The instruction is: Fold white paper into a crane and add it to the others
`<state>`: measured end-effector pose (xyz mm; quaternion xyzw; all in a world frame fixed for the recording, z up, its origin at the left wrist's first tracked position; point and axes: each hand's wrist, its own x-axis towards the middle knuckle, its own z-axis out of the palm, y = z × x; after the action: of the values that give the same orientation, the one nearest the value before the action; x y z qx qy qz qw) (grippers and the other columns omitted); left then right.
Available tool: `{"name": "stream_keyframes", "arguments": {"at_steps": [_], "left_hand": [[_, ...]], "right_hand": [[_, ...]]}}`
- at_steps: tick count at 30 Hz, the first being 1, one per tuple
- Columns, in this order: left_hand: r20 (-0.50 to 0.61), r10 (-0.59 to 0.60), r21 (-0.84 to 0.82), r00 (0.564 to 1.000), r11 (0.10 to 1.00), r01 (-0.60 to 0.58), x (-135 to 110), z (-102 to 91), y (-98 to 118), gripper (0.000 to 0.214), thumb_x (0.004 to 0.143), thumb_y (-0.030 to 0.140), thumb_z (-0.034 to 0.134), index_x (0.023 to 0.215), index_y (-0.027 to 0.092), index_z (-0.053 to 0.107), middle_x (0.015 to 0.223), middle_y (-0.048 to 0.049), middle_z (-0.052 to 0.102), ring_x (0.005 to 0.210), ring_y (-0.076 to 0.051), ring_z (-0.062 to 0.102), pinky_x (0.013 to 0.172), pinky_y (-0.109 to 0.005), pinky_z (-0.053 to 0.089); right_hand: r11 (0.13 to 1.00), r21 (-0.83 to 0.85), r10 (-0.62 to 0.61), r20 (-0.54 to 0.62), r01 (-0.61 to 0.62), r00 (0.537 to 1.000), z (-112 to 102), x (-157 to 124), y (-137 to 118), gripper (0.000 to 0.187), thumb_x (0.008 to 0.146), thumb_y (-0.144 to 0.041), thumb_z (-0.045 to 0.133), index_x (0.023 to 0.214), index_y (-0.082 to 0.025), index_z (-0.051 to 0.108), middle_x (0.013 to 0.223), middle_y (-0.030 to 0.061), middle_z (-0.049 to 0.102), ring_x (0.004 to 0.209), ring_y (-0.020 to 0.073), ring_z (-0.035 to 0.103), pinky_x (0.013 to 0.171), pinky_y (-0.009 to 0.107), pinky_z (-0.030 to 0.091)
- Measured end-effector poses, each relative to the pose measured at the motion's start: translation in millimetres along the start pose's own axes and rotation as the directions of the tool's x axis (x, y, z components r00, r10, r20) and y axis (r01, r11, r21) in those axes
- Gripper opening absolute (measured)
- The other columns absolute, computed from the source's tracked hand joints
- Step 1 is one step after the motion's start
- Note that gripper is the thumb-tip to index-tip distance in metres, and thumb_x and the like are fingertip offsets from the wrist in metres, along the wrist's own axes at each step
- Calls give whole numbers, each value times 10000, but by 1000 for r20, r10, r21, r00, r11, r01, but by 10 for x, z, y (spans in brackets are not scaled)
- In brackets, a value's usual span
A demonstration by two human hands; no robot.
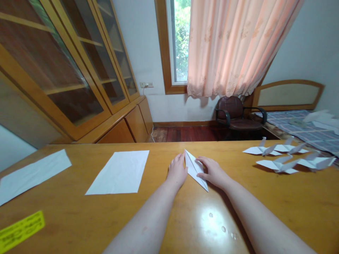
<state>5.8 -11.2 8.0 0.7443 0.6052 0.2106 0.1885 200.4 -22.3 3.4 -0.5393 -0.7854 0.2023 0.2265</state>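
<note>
A white paper folded into a long pointed kite shape (pixel 195 169) lies on the wooden table (pixel 185 218) in front of me. My left hand (pixel 177 171) rests against its left edge near the top point, fingers curled and pressed on the paper. At the right edge, the fingers of my right hand (pixel 214 171) pinch the paper's upper fold. Both forearms stretch forward from the near edge.
A flat white sheet (pixel 119 172) lies left of my hands, another sheet (pixel 31 174) at the far left, and a yellow note (pixel 19 231) near the front left. Several folded paper planes (pixel 286 157) sit at the right. Cabinets, a chair (pixel 235 114) and a bed stand beyond.
</note>
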Motion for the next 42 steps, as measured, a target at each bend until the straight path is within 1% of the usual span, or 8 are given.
{"name": "stream_keyframes", "arguments": {"at_steps": [3,6,10,14,25,31,36,42], "left_hand": [[28,52,9,998,999,-52,3,14,-12,500,806,166,479,1286,303,507,1469,-30,334,1316,-268,322,1083,-425,264],[111,86,43,990,995,-92,-2,23,-6,444,825,143,422,1192,325,595,1424,20,415,1349,-269,276,1109,-473,205],[197,186,60,963,978,-201,-35,9,15,488,850,157,379,1296,316,495,1422,12,418,1366,-243,255,1123,-505,142],[254,232,91,939,961,-263,-71,-2,24,517,876,302,414,1389,294,354,1477,-19,323,1379,-240,220,1124,-520,98],[201,209,141,957,961,-240,-79,37,15,564,849,427,471,1383,275,374,1518,-71,213,1399,-317,102,1114,-542,68],[259,382,47,887,912,-407,-103,31,47,527,917,412,354,1416,253,300,1503,-49,258,1392,-211,192,1141,-456,101],[278,349,71,895,922,-381,-113,44,35,638,903,546,303,1436,199,257,1497,-79,263,1391,-222,196,1139,-420,143],[270,266,212,925,921,-326,-108,55,13,596,914,465,313,1436,184,254,1505,-63,243,1394,-215,183,1136,-456,143]], "right_hand": [[999,-43,-22,37,24,999,-16,-7,-10,406,727,-372,659,1115,-254,633,1347,95,485,1219,276,447,1018,438,314],[995,-91,-21,91,29,996,-15,-8,-7,466,758,-408,624,1204,-275,591,1380,76,465,1283,291,376,1047,465,262],[989,-139,-21,188,48,982,-14,-12,-6,624,789,-451,575,1369,-304,401,1455,46,360,1357,314,245,1062,510,208],[981,-179,-27,233,70,972,6,-26,-4,663,832,-483,503,1425,-290,278,1498,47,255,1386,307,169,1082,513,168],[967,-250,87,136,-51,987,32,-5,14,639,809,-544,523,1386,-321,366,1483,64,304,1370,371,168,1056,622,44],[983,-181,-4,174,36,985,2,-16,-15,561,823,-542,510,1347,-365,415,1451,31,369,1370,360,176,1037,657,-25],[982,-189,14,181,21,983,9,-5,-9,598,819,-514,528,1374,-349,375,1459,39,352,1371,370,164,1034,663,-23],[983,-182,34,260,15,965,-32,1,15,750,755,-579,572,1408,-309,319,1495,56,269,1383,357,131,1070,614,18]]}}
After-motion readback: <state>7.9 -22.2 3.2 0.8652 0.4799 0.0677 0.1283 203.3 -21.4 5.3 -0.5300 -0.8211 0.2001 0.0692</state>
